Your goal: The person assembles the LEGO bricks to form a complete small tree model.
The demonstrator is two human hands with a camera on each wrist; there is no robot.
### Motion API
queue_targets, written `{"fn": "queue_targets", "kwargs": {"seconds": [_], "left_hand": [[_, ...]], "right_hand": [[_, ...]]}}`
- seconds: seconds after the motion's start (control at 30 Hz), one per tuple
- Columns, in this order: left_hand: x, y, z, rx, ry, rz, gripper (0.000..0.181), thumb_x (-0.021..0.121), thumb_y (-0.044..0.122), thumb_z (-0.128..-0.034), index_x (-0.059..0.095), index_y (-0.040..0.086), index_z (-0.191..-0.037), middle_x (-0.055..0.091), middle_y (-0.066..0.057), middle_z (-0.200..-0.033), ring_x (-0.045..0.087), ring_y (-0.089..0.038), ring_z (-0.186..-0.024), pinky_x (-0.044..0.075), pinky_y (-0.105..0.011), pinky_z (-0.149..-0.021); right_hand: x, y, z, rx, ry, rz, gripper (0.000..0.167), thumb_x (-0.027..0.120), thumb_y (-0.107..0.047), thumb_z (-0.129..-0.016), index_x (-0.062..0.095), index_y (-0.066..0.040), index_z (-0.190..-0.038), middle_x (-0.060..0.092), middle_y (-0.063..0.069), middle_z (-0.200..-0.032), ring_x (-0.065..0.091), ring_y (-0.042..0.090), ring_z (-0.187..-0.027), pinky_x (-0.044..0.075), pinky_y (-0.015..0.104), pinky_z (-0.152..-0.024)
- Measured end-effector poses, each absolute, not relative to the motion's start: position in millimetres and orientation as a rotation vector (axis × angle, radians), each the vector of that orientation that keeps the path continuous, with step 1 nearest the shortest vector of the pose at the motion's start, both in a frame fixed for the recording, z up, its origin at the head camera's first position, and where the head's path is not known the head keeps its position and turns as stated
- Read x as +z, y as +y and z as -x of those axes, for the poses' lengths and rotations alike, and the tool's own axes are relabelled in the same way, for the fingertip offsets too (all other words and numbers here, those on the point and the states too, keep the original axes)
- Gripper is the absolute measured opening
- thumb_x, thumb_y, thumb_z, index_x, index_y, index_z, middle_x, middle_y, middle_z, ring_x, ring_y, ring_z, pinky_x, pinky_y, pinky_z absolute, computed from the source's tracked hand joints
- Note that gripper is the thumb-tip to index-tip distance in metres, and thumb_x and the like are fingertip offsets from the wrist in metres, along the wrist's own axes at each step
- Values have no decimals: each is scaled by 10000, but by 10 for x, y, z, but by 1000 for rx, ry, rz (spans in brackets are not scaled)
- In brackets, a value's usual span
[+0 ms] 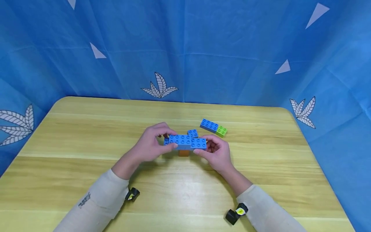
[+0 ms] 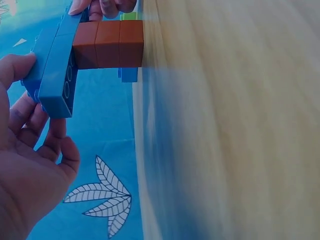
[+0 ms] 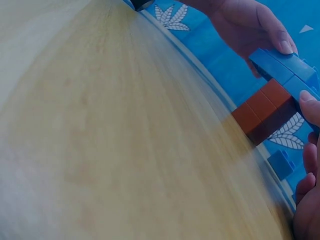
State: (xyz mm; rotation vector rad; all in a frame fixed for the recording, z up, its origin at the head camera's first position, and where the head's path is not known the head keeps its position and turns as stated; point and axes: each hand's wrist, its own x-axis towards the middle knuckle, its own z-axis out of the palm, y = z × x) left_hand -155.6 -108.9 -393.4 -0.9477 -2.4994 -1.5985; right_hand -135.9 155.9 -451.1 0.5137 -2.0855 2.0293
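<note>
A stack of brown bricks (image 1: 184, 153) (image 2: 108, 44) (image 3: 265, 111) stands upright on the table, with blue bricks laid crosswise over its top. The left hand (image 1: 152, 144) (image 2: 32, 172) (image 3: 248, 25) pinches the left end of an upper blue brick (image 1: 180, 140) (image 2: 41, 55), thumb in front and fingers behind. A lower blue brick (image 2: 57, 82) shows under it. At the other end, the right hand (image 1: 218, 154) (image 2: 112, 7) (image 3: 311, 185) grips a blue brick (image 1: 198, 143) between thumb and fingers, its other fingers curled.
Behind the stack lies a small blue brick (image 1: 192, 132) (image 3: 281, 165). Farther back to the right, a long blue brick (image 1: 209, 125) touches a green brick (image 1: 221, 131). The wooden table (image 1: 87, 129) meets a blue patterned cloth (image 1: 220, 64) at its back and sides.
</note>
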Motion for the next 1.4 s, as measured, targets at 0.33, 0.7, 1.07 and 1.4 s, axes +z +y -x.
{"fn": "queue_targets", "kwargs": {"seconds": [0.33, 0.7, 1.07, 1.4], "left_hand": [[-3919, -1078, 1553, -1550, -2533, 949, 294, 799, 149, -847, 735, 145, -1133, 612, 61, -973, 533, -171, -899, 476, -495, -777], [-3996, -968, 1565, -1563, -2518, 923, 267, 818, 177, -844, 756, 120, -1097, 544, 35, -901, 497, -174, -853, 428, -401, -667], [-4008, -992, 1560, -1579, -2543, 895, 288, 814, 210, -856, 746, 162, -1132, 584, 52, -972, 512, -177, -895, 459, -450, -739], [-4029, -1025, 1551, -1611, -2572, 846, 356, 833, 249, -841, 733, 151, -1168, 627, 75, -1067, 526, -173, -956, 465, -409, -798]], "right_hand": [[-4509, 1551, 1374, 2044, -2079, -523, 375, 806, 166, -727, 701, 52, -1069, 628, 154, -823, 507, 202, -641, 443, 224, -546], [-4507, 1589, 1360, 2029, -2134, -500, 380, 816, 145, -734, 706, 39, -1082, 616, 176, -815, 504, 222, -626, 450, 228, -538], [-4479, 1573, 1496, 1691, -2524, -346, 552, 860, 71, -707, 675, -33, -1217, 684, 89, -1078, 581, 208, -704, 495, 231, -611], [-4454, 1551, 1754, 1392, -2677, -497, 577, 665, 178, -779, 612, -15, -1319, 634, 96, -1235, 525, 189, -762, 452, 302, -685]]}}
